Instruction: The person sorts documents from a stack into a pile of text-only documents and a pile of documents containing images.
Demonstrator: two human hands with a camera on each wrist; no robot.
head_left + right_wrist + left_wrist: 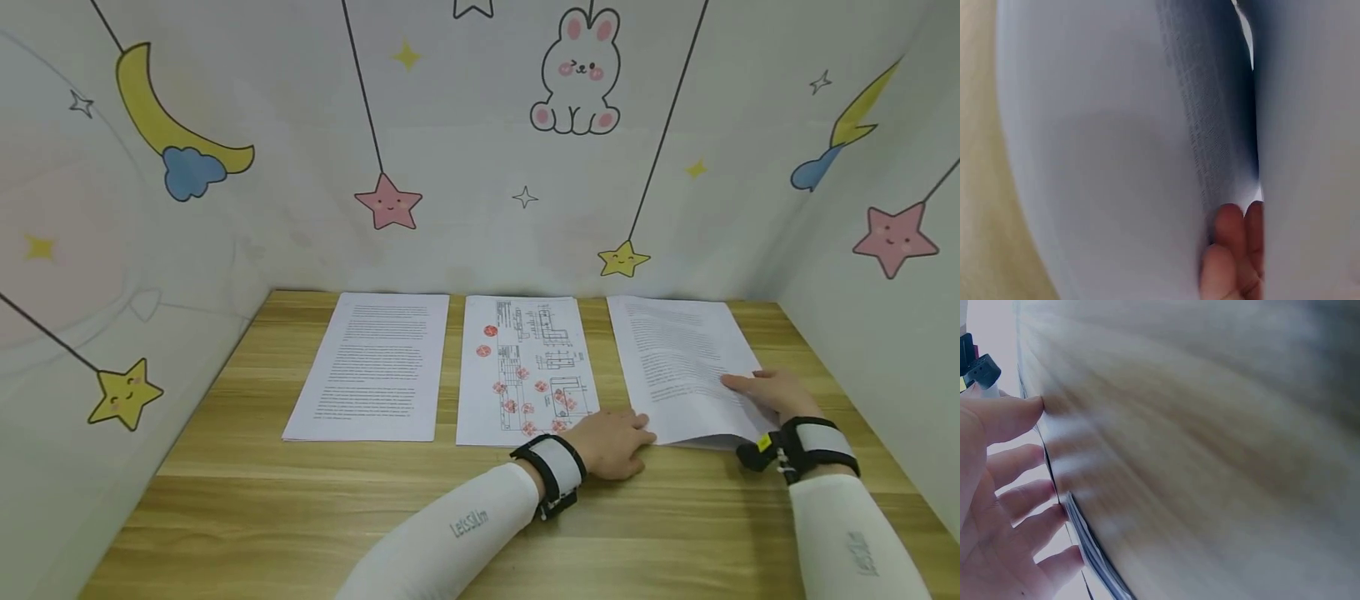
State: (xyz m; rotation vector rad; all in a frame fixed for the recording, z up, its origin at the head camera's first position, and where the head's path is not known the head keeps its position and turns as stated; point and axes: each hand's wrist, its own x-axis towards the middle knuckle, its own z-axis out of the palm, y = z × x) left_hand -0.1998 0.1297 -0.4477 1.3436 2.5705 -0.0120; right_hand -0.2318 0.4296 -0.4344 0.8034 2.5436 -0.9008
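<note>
On the right lies a stack of text-printed sheets (678,354), its near right part bulging up off the table. My right hand (780,395) pinches the lifted paper at its right edge, thumb on top. In the right wrist view, my fingers (1230,240) are between a printed sheet (1104,169) and another raised sheet. My left hand (611,443) rests with spread fingers on the table, fingertips touching the near left corner of that stack. How many sheets are lifted cannot be told.
A drawing stack with red stamps (525,367) lies in the middle, partly under the left wrist. Another stack of text sheets (375,367) lies left on the wooden table (300,517). Cartoon-printed white walls (480,242) stand behind and on both sides.
</note>
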